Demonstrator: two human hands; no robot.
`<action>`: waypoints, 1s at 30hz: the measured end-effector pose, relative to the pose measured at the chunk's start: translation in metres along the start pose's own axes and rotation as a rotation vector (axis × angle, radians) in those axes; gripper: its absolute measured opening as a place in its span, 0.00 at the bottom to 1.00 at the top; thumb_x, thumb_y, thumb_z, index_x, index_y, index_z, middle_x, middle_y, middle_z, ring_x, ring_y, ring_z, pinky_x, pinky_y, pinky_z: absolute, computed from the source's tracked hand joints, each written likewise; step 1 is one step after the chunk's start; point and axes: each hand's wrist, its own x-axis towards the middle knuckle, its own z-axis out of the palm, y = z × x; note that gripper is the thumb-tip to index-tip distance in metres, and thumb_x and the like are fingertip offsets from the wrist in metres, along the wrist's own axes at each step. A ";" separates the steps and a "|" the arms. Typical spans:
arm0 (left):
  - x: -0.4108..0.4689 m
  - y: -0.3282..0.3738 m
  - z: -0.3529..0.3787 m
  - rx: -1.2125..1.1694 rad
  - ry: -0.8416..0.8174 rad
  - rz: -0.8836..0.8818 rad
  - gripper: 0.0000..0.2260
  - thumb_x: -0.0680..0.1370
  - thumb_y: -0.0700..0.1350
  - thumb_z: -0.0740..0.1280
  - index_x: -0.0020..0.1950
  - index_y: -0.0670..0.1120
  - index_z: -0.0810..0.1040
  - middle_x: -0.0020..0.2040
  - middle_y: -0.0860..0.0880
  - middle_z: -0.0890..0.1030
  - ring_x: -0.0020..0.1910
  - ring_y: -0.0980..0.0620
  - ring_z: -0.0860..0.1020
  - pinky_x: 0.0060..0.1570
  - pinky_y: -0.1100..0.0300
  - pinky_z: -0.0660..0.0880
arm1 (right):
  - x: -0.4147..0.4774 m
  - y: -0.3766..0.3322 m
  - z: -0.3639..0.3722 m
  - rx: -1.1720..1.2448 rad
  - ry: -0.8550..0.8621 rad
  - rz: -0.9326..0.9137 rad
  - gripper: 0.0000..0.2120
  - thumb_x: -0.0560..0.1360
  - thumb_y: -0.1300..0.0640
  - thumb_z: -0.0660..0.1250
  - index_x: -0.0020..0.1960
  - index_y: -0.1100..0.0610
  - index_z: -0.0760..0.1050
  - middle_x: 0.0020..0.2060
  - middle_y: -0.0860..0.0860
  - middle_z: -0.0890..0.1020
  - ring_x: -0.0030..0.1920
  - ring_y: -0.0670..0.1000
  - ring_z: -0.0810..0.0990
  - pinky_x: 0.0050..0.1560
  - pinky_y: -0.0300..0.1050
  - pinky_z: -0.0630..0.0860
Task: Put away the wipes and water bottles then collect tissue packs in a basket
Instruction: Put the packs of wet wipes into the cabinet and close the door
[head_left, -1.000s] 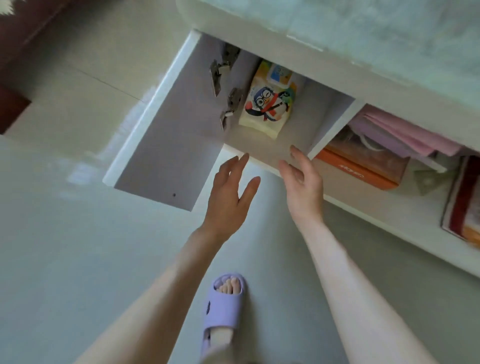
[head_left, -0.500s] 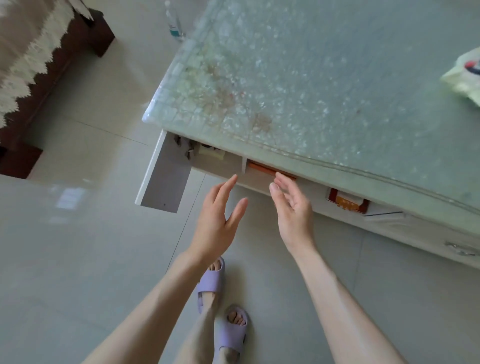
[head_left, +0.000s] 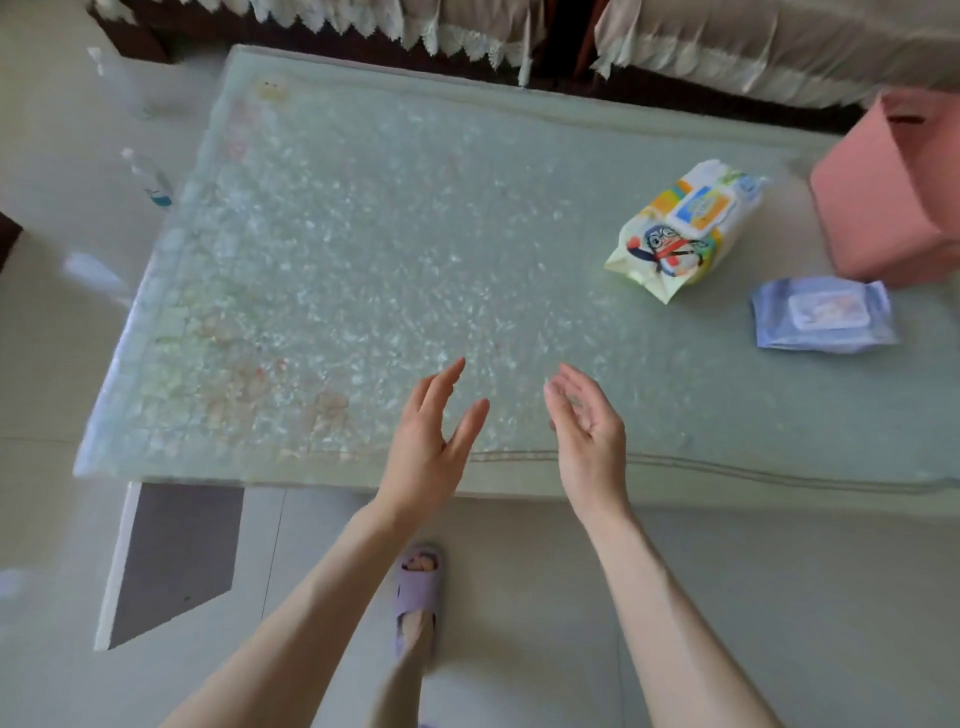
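Note:
Two wipes packs lie on the right part of the glass table (head_left: 363, 260): a yellow cartoon-printed pack (head_left: 680, 228) and, nearer the right edge, a pale blue pack (head_left: 823, 314). A pink basket (head_left: 893, 192) stands at the table's far right. Two clear water bottles are on the floor left of the table, one (head_left: 150, 179) close to its corner and one (head_left: 117, 78) farther back. My left hand (head_left: 426, 447) and my right hand (head_left: 589, 431) hover open over the table's near edge, palms facing each other, holding nothing.
A white cabinet door (head_left: 171, 561) hangs open below the table's near left corner. A sofa with lace-trimmed covers (head_left: 727, 47) runs along the far side. My foot in a purple slipper (head_left: 418, 592) stands on the tiled floor.
The view has risen from the open cabinet under the table to the tabletop. Both empty hands lifted from the cabinet opening to above the table's near edge.

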 end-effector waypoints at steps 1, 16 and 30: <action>0.003 0.003 0.002 0.008 -0.008 0.015 0.24 0.78 0.52 0.62 0.74 0.47 0.65 0.65 0.49 0.72 0.64 0.55 0.71 0.59 0.66 0.66 | 0.002 -0.002 -0.002 -0.004 0.008 0.008 0.13 0.78 0.55 0.65 0.63 0.50 0.74 0.60 0.51 0.79 0.56 0.39 0.78 0.60 0.41 0.74; 0.144 0.076 0.107 0.065 -0.237 0.086 0.24 0.79 0.52 0.62 0.74 0.48 0.65 0.66 0.49 0.72 0.64 0.54 0.72 0.58 0.61 0.69 | 0.127 -0.022 -0.092 0.071 0.303 0.110 0.17 0.77 0.53 0.66 0.66 0.51 0.71 0.62 0.47 0.76 0.56 0.40 0.77 0.50 0.34 0.73; 0.266 0.099 0.206 0.149 -0.240 0.018 0.25 0.79 0.51 0.63 0.75 0.48 0.63 0.64 0.56 0.65 0.57 0.64 0.69 0.49 0.79 0.64 | 0.258 0.001 -0.144 0.129 0.306 0.207 0.30 0.77 0.52 0.68 0.75 0.52 0.59 0.70 0.45 0.67 0.66 0.46 0.73 0.53 0.30 0.71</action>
